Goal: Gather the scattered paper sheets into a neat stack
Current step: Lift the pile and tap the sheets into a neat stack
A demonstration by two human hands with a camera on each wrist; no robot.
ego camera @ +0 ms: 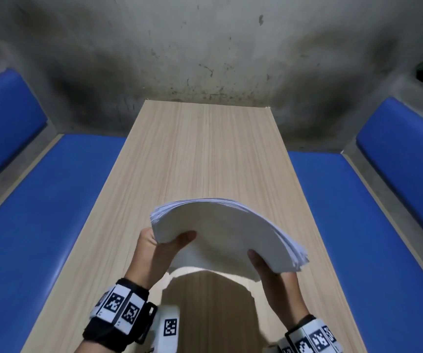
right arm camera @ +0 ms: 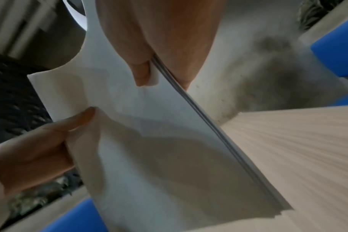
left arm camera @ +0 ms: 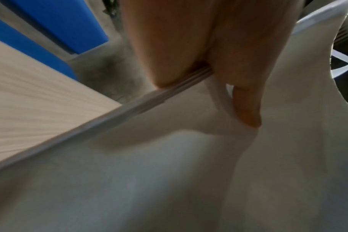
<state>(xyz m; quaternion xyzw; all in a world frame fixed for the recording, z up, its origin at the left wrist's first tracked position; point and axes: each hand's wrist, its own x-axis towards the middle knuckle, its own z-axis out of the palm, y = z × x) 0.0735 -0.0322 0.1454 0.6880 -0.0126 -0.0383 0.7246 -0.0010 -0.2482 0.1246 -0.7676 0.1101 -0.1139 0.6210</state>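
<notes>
Both hands, left point(ego camera: 154, 247) and right point(ego camera: 269, 270), pinch the bowed stack point(ego camera: 220, 230) above the tabletop point(ego camera: 205, 154), so a slack grip probably fans the sheets out.

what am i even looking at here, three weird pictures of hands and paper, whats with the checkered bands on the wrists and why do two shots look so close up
There is no machine here: a person is working with two bare hands and wearing three cameras. The wide picture comes from a camera on the head, looking down. The other two come from cameras strapped to each wrist, looking along the hand, so everything looms large and blurry. The checkered wristbands carry printed markers; what they are for the pictures do not show.

The left hand and the right hand each grip one side of a stack of white paper sheets, thumbs on top. The stack is lifted, bowed upward in the middle, with its edges slightly fanned. In the right wrist view its far edge reaches down to the long wooden table. Blue cushioned benches run along both sides of the table.
</notes>
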